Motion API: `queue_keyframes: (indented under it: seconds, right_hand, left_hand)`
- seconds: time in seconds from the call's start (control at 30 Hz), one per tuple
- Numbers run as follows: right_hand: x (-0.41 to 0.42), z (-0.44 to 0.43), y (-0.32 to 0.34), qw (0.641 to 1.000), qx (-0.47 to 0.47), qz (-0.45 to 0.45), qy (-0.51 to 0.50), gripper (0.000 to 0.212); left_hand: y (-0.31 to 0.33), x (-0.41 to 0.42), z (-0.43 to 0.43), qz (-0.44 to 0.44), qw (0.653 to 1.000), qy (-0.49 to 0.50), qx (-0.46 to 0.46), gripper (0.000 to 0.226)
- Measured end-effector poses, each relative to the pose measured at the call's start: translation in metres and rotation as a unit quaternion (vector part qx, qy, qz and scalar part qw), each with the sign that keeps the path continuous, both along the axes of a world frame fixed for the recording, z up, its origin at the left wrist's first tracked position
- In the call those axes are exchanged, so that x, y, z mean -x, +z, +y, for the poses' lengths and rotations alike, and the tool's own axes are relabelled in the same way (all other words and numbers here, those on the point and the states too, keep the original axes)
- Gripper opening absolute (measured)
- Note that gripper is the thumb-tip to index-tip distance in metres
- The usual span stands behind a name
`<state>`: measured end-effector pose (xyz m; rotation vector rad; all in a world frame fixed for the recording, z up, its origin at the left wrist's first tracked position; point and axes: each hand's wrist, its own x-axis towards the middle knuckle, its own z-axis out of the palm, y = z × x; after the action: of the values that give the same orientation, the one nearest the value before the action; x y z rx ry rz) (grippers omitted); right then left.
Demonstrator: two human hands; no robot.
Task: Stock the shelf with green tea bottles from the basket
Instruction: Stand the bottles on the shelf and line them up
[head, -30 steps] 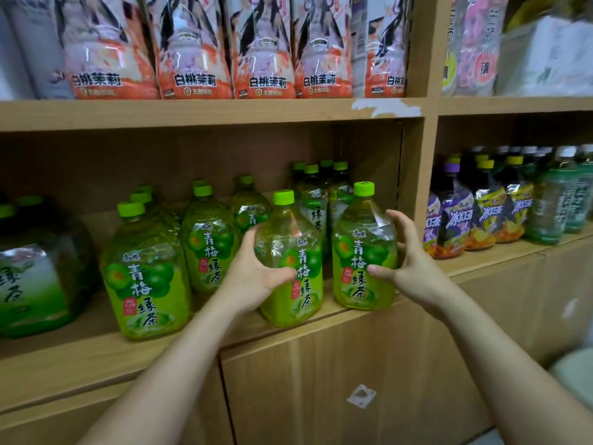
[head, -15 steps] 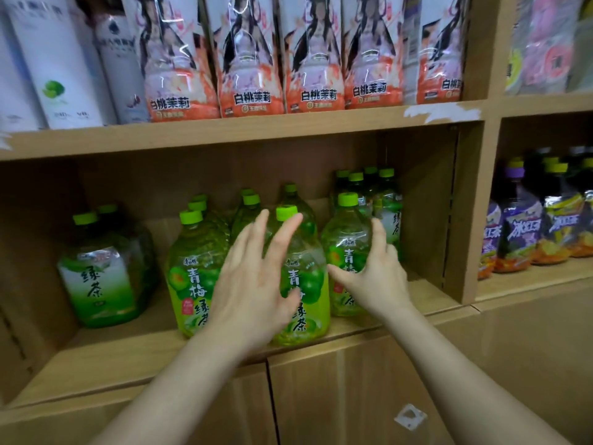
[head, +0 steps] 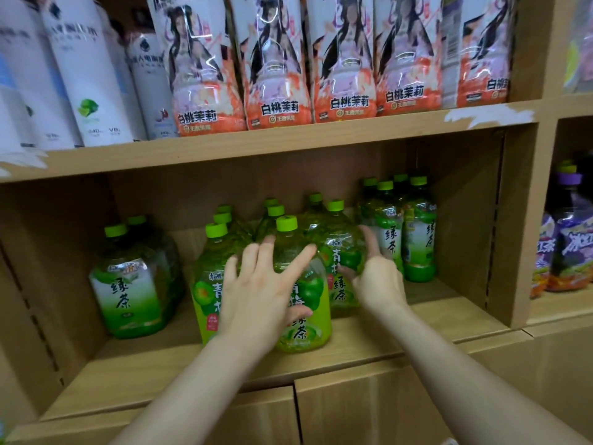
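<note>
Several green plum tea bottles with lime caps stand on the wooden shelf (head: 369,342). My left hand (head: 260,290) lies with spread, straight fingers against the front bottle (head: 308,295), thumb on its label. My right hand (head: 377,273) rests against the right side of the bottle behind it (head: 340,252), fingers pointing up along its shoulder. Another bottle of the same kind (head: 207,284) stands just left of my left hand, with more rows behind. The basket is out of view.
Large green tea bottles (head: 128,293) stand at the shelf's left and slimmer ones (head: 417,239) at its right. Peach jasmine bottles (head: 279,75) and white bottles (head: 86,75) fill the shelf above. Purple drinks (head: 571,252) sit in the bay to the right. Cabinet doors (head: 353,412) lie below.
Both hands let go of the two bottles they gripped and now lie against them with flat fingers. The bottles stand deeper on the shelf. The view shifted left.
</note>
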<state>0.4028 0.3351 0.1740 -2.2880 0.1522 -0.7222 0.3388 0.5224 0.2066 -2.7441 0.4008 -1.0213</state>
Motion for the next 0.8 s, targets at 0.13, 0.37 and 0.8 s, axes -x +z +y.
queue_keyframes:
  seconds: [0.13,0.37,0.8]
  right_hand:
    - [-0.015,0.005,-0.005,0.997,-0.053,-0.048,0.042,0.078]
    - [-0.025,-0.001,0.006,0.993,-0.086,-0.013,0.083,0.079]
    - [0.054,0.062,-0.017,0.99,-0.014,0.049,0.13,0.074]
  left_hand:
    - [-0.007,-0.011,0.006,-0.039,0.999,0.012,0.008,0.101]
    - [-0.013,-0.024,0.004,-0.058,0.998,0.004,0.024,0.097]
    - [-0.059,0.003,0.059,0.028,0.875,-0.053,0.48,0.11]
